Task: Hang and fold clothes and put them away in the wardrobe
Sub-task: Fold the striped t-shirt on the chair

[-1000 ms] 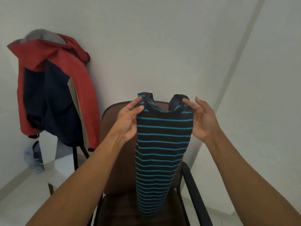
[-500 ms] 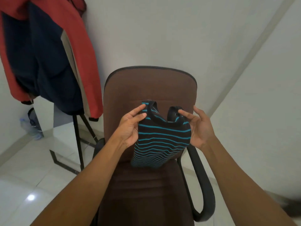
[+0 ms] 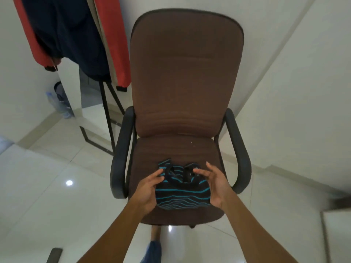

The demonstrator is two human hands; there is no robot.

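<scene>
Jacket: a red and navy fabric jacket (image 3: 76, 35) hangs at your upper left, above a thin black metal stand (image 3: 108, 118).
Left hand (image 3: 148, 188): your fingertips reach the top's near strap; blur hides whether they pinch it.
Top: the black sleeveless top with teal stripes (image 3: 182, 194) lies bunched on the front of the seat, between your hands.
Chair: the brown fabric office chair with black armrests (image 3: 186, 73) faces you.
Right hand (image 3: 214, 186): your thumb is lifted apart and your curved fingertips touch the other strap.

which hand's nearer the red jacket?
Left. The left hand touches the edge of the striped top on the jacket side; the right hand is across the top, farther from it.
</scene>
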